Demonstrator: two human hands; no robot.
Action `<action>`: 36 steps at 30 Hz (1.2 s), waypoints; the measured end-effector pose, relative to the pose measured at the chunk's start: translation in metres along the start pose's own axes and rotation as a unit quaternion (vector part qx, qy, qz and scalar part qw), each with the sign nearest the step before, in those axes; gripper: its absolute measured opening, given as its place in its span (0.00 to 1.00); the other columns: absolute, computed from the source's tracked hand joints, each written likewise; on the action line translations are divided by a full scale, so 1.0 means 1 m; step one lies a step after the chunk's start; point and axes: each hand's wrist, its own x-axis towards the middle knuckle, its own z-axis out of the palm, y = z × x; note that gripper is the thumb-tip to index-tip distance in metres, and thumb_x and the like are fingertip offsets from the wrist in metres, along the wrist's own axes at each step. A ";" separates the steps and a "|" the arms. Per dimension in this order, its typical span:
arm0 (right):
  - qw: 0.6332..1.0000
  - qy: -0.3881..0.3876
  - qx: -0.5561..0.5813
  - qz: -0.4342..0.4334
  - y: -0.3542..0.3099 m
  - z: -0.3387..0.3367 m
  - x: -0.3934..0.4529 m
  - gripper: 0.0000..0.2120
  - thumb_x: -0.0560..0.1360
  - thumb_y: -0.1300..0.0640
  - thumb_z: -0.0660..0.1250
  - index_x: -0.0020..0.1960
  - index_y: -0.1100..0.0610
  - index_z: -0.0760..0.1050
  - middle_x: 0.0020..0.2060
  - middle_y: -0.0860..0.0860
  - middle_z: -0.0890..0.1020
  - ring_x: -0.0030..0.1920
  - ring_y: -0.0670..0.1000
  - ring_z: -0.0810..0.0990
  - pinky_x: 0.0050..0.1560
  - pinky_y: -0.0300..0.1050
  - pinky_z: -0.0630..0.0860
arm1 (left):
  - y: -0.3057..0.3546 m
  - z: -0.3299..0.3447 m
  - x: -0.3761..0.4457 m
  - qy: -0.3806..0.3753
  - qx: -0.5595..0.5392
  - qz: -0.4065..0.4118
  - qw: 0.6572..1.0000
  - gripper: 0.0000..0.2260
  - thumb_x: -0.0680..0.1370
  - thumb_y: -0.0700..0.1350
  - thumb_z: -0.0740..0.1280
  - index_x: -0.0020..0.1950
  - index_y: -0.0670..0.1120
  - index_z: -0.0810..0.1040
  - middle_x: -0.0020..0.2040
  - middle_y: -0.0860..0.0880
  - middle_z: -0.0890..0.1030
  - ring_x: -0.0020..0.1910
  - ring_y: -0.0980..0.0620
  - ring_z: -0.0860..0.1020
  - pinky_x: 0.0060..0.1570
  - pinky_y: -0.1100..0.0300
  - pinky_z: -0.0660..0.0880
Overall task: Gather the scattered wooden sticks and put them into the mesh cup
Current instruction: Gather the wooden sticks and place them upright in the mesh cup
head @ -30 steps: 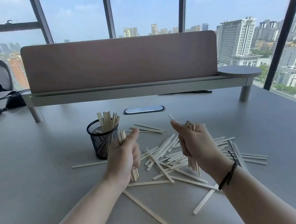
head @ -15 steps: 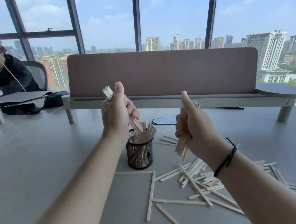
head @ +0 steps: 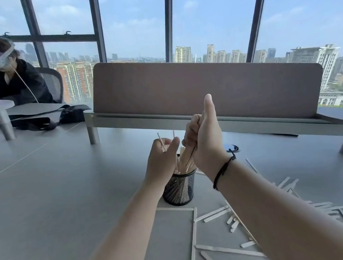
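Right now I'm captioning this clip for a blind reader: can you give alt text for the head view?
Both hands hover over a black mesh cup: the right hand grips a bundle of wooden sticks angled into it, the left hand holds a few upright. More sticks lie scattered on the grey table.

Both bare forearms reach fwd from the bottom edge, converging near centre. Left hand (head: 161, 163) is up with fingers loosely curled and thumb angled out toward the other hand, pinching a thin stick or two that poke up past the fingertips. Right hand (head: 206, 138) sits just beside it, slightly higher, fist curled round a bundle of sticks, thumb straight up, black cord round the wrist.
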 end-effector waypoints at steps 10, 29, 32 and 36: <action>0.992 0.064 -0.099 -0.035 0.019 0.008 0.009 0.26 0.79 0.45 0.57 0.26 0.53 0.57 0.21 0.50 0.61 0.22 0.50 0.59 0.26 0.42 0.59 | -0.024 -0.004 -0.013 -0.014 -0.062 0.065 0.996 0.35 0.68 0.71 0.60 0.70 0.54 0.68 0.59 0.50 0.81 0.48 0.62 0.81 0.46 0.70 0.73; 0.760 -0.159 -0.618 -0.125 0.030 -0.048 0.003 0.18 0.84 0.52 0.53 0.59 0.63 0.74 0.58 0.58 0.80 0.58 0.58 0.76 0.58 0.54 0.73 | -0.043 -0.002 -0.025 0.017 0.036 0.176 0.984 0.56 0.55 0.77 0.71 0.78 0.59 0.55 0.65 0.56 0.74 0.37 0.50 0.78 0.43 0.73 0.72; 0.839 -0.162 -0.514 -0.081 0.023 -0.057 0.004 0.20 0.84 0.47 0.54 0.68 0.57 0.74 0.62 0.51 0.79 0.65 0.52 0.75 0.65 0.48 0.70 | -0.043 -0.003 -0.025 0.030 0.045 0.172 0.984 0.53 0.58 0.71 0.75 0.77 0.59 0.56 0.65 0.55 0.75 0.50 0.55 0.80 0.51 0.70 0.73; 0.879 -0.112 -0.459 -0.064 0.015 -0.086 0.000 0.21 0.83 0.47 0.57 0.72 0.55 0.71 0.67 0.48 0.76 0.64 0.42 0.71 0.60 0.34 0.62 | -0.036 -0.002 -0.032 0.085 0.141 0.274 0.948 0.44 0.67 0.71 0.69 0.77 0.49 0.63 0.71 0.49 0.71 0.72 0.52 0.68 0.67 0.53 0.70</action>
